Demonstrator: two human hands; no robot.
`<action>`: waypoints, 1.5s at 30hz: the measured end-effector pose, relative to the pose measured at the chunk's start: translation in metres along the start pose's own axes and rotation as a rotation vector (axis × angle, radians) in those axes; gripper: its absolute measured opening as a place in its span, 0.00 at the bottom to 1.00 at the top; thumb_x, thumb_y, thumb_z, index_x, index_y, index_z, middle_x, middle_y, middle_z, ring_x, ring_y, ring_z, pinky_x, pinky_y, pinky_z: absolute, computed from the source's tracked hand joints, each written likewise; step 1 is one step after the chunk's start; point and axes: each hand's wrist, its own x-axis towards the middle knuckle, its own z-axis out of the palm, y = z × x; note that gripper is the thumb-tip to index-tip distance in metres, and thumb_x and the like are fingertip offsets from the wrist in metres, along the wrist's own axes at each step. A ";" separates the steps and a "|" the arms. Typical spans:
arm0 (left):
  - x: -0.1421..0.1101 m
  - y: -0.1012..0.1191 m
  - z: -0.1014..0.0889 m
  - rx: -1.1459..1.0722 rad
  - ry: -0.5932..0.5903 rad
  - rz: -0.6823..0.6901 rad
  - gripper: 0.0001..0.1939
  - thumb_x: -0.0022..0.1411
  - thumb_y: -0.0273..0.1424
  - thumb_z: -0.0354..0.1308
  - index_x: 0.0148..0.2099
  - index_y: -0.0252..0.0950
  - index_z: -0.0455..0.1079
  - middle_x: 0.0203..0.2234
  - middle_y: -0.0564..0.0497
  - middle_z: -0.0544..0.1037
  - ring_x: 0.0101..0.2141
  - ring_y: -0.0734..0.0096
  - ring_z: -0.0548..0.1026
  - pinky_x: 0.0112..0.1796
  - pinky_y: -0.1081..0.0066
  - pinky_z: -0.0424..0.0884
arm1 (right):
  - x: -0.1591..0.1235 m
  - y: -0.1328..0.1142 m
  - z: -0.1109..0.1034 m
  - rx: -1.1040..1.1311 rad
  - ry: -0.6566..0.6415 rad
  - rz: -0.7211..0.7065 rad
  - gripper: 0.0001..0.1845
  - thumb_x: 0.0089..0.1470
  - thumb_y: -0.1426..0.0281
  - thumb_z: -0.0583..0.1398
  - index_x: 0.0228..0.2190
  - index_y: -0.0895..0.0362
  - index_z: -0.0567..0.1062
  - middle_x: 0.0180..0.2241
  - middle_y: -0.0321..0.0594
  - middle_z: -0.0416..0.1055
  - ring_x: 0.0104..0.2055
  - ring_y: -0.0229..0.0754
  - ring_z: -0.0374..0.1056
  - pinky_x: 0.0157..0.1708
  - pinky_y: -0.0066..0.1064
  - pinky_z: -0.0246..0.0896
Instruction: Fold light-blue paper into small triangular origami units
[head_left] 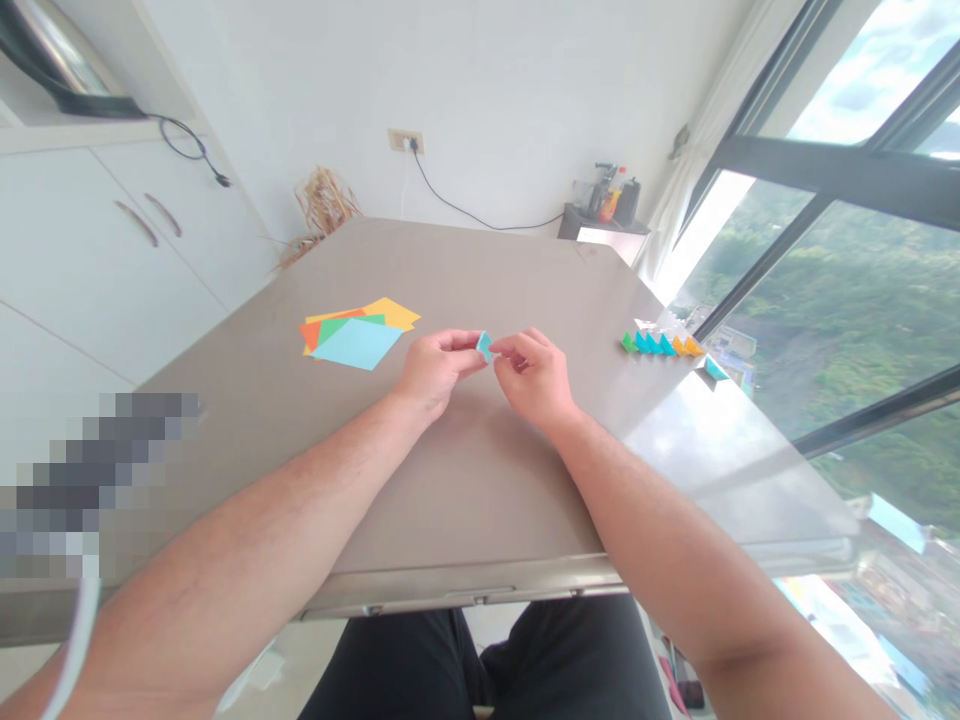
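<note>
A small light blue piece of folded paper point(484, 346) is held up over the middle of the table. My left hand point(439, 370) pinches it from the left between thumb and fingers. From the right, my right hand point(536, 370) has its thumb and index fingertip closed at the paper's right edge; the other fingers are curled. To the left of my left hand lie fanned coloured paper sheets, with a light blue sheet point(360, 343) on top, then a green sheet point(334, 326), an orange sheet point(310, 335) and a yellow sheet point(390, 310).
A row of several small folded paper boats point(660, 345), green, blue and orange, stands on the table point(480, 490) at the right, beside the window. One more blue folded piece point(714, 370) lies by that edge. Bottles point(613, 197) stand on a small cabinet point(600, 228) behind.
</note>
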 end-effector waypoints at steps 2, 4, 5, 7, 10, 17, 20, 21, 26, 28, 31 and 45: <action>0.000 0.000 0.000 -0.007 -0.005 0.012 0.18 0.41 0.28 0.74 0.39 0.33 0.81 0.35 0.47 0.83 0.42 0.60 0.80 0.51 0.54 0.75 | -0.001 0.000 0.001 0.010 -0.040 0.000 0.13 0.49 0.76 0.57 0.33 0.52 0.80 0.33 0.36 0.73 0.29 0.36 0.66 0.33 0.31 0.64; -0.001 0.000 0.001 0.020 -0.018 0.041 0.19 0.43 0.28 0.74 0.41 0.33 0.82 0.36 0.46 0.83 0.42 0.58 0.80 0.51 0.53 0.75 | -0.001 0.000 0.002 0.021 -0.046 0.030 0.13 0.48 0.75 0.58 0.33 0.53 0.81 0.32 0.36 0.73 0.30 0.36 0.66 0.35 0.32 0.65; -0.002 0.000 0.001 0.041 -0.022 0.060 0.19 0.43 0.29 0.73 0.42 0.33 0.82 0.35 0.46 0.83 0.43 0.58 0.80 0.52 0.53 0.75 | 0.000 0.000 0.002 0.034 -0.035 0.055 0.12 0.48 0.74 0.59 0.33 0.53 0.81 0.31 0.36 0.73 0.30 0.37 0.66 0.36 0.33 0.66; -0.003 0.000 0.002 0.105 -0.019 0.111 0.19 0.46 0.30 0.73 0.43 0.34 0.82 0.34 0.46 0.83 0.42 0.57 0.80 0.51 0.53 0.75 | 0.000 -0.002 0.002 0.105 -0.027 0.151 0.09 0.48 0.71 0.61 0.32 0.54 0.81 0.30 0.35 0.73 0.31 0.37 0.67 0.36 0.34 0.66; -0.005 -0.001 0.002 0.273 0.014 0.261 0.15 0.50 0.32 0.71 0.43 0.37 0.82 0.37 0.47 0.83 0.41 0.59 0.80 0.49 0.57 0.76 | 0.002 -0.005 0.000 0.335 -0.088 0.371 0.10 0.47 0.64 0.65 0.33 0.55 0.81 0.29 0.36 0.74 0.31 0.39 0.68 0.33 0.33 0.67; -0.013 0.008 0.004 0.504 -0.007 0.492 0.12 0.57 0.40 0.69 0.42 0.41 0.82 0.42 0.48 0.81 0.43 0.65 0.78 0.43 0.68 0.77 | 0.005 -0.011 -0.009 0.736 -0.175 0.494 0.08 0.44 0.64 0.68 0.25 0.55 0.78 0.20 0.30 0.64 0.24 0.33 0.56 0.25 0.29 0.60; -0.016 0.011 0.005 0.507 -0.037 0.529 0.13 0.58 0.42 0.68 0.42 0.40 0.82 0.41 0.47 0.81 0.43 0.64 0.78 0.42 0.68 0.77 | 0.005 -0.010 -0.011 0.839 -0.208 0.528 0.07 0.45 0.66 0.69 0.24 0.55 0.78 0.17 0.28 0.55 0.23 0.33 0.52 0.24 0.28 0.58; -0.016 0.011 0.005 0.505 -0.045 0.544 0.13 0.59 0.42 0.68 0.42 0.40 0.82 0.41 0.46 0.81 0.43 0.64 0.78 0.42 0.68 0.77 | 0.005 -0.009 -0.011 0.870 -0.215 0.536 0.07 0.45 0.66 0.69 0.24 0.55 0.78 0.17 0.27 0.54 0.22 0.32 0.51 0.24 0.28 0.57; -0.015 0.006 0.002 0.507 -0.080 0.544 0.17 0.61 0.43 0.67 0.48 0.39 0.81 0.44 0.45 0.83 0.44 0.62 0.80 0.45 0.65 0.78 | 0.006 -0.005 -0.012 0.977 -0.240 0.566 0.08 0.45 0.67 0.70 0.25 0.56 0.78 0.19 0.29 0.57 0.23 0.32 0.52 0.23 0.27 0.56; -0.016 0.006 0.002 0.499 -0.098 0.519 0.19 0.61 0.42 0.67 0.51 0.39 0.80 0.45 0.45 0.83 0.45 0.60 0.80 0.46 0.64 0.78 | 0.006 -0.004 -0.013 1.000 -0.259 0.571 0.08 0.45 0.66 0.69 0.26 0.56 0.77 0.20 0.29 0.58 0.23 0.32 0.53 0.23 0.27 0.57; -0.018 0.007 0.002 0.485 -0.121 0.508 0.20 0.60 0.42 0.67 0.52 0.40 0.79 0.45 0.47 0.83 0.47 0.59 0.80 0.48 0.63 0.78 | 0.006 -0.006 -0.014 1.034 -0.305 0.580 0.08 0.44 0.66 0.68 0.25 0.55 0.75 0.21 0.29 0.58 0.23 0.32 0.52 0.23 0.27 0.57; -0.020 0.008 0.006 0.511 -0.067 0.546 0.16 0.56 0.36 0.69 0.47 0.40 0.79 0.38 0.48 0.82 0.38 0.64 0.79 0.43 0.64 0.77 | 0.005 -0.005 -0.016 1.059 -0.296 0.585 0.14 0.45 0.65 0.69 0.21 0.54 0.69 0.19 0.26 0.45 0.21 0.31 0.40 0.20 0.26 0.48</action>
